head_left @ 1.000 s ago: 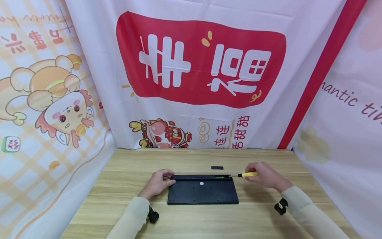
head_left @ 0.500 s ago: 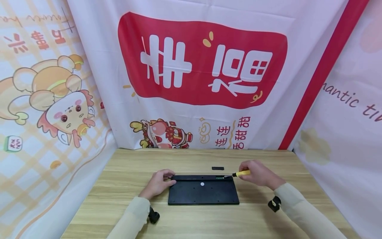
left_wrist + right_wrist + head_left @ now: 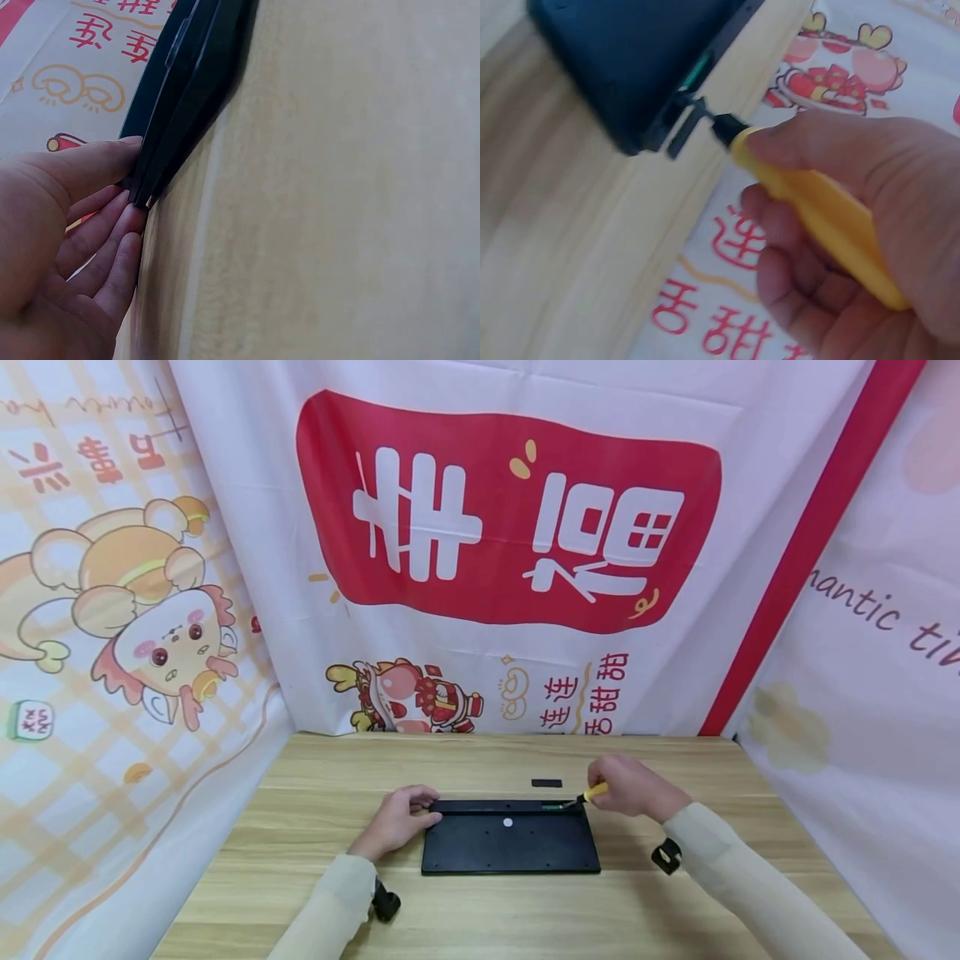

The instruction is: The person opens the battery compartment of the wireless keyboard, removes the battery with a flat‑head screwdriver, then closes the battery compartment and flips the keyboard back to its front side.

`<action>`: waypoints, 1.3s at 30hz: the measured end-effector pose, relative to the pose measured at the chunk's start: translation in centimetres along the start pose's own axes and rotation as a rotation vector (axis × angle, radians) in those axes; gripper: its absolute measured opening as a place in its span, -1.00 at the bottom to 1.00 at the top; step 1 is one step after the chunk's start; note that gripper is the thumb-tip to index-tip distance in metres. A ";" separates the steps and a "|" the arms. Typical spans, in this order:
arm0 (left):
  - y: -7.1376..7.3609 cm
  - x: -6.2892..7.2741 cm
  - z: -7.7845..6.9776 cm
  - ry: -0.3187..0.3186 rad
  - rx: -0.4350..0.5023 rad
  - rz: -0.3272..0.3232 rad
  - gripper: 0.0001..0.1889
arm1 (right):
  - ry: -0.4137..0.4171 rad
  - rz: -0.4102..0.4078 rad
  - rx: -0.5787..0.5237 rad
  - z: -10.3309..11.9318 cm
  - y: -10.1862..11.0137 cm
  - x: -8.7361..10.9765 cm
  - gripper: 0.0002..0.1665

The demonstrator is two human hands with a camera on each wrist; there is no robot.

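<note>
A black keyboard [image 3: 510,843] lies face down on the wooden table. Near its far right corner is an uncovered slot with something green [image 3: 553,806] inside, probably a battery. My left hand [image 3: 401,818] grips the far left corner, thumb on top and fingers against the end, as the left wrist view shows. My right hand [image 3: 633,787] holds a screwdriver [image 3: 817,217] by its yellow handle. The shaft slants down, its tip at the right end of the slot; whether it touches the green thing I cannot tell. Behind the keyboard lies a small black cover [image 3: 547,783].
The wooden table [image 3: 480,918] ends at a printed white cloth [image 3: 525,685] hanging behind it. More printed cloths hang at the left and right sides. A round white sticker [image 3: 507,822] is on the keyboard's back.
My right hand has moved left with the screwdriver and now holds it more steeply, with the tip further into the slot's end. The left hand and keyboard stay in place.
</note>
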State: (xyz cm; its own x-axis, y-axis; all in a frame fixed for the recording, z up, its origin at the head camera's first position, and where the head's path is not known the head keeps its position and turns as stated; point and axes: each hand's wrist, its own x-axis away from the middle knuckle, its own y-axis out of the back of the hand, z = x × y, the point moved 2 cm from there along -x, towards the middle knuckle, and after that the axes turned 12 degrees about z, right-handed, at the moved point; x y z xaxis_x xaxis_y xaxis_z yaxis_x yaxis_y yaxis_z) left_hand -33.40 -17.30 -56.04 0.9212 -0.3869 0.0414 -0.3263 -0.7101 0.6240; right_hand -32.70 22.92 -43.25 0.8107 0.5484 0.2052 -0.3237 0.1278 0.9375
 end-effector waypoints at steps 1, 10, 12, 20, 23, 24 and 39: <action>0.0 0.0 0.0 0.001 0.003 0.000 -0.72 | -0.013 0.013 0.011 0.4 0.3 -0.2 -0.85; 0.0 -0.3 0.1 0.007 0.006 -0.010 -0.73 | -0.149 0.112 0.071 3.9 1.9 -1.8 -0.65; 0.0 -0.3 0.2 0.005 0.000 -0.013 -0.73 | -0.160 0.120 0.090 4.4 2.0 -2.1 -0.61; 0.1 -0.4 0.1 0.004 -0.002 -0.010 -0.73 | -0.161 0.164 0.132 4.8 2.4 -3.3 -0.50; 0.0 -0.4 0.2 0.022 0.003 -0.005 -0.73 | -0.183 0.179 0.125 4.7 2.4 -3.5 -0.54; 0.0 -0.4 0.2 0.025 0.003 -0.003 -0.73 | -0.186 0.180 0.125 4.7 2.4 -3.5 -0.56; 0.1 -0.3 0.0 0.017 0.001 -0.006 -0.74 | -0.137 0.165 0.098 3.7 2.5 -3.9 -0.53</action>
State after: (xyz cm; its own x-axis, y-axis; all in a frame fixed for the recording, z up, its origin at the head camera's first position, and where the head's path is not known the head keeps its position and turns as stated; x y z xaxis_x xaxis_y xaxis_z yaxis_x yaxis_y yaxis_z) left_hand -33.67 -17.23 -55.99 0.9267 -0.3722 0.0512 -0.3208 -0.7130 0.6234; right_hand -34.86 18.06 -40.66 0.8116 0.4367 0.3880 -0.4138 -0.0389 0.9095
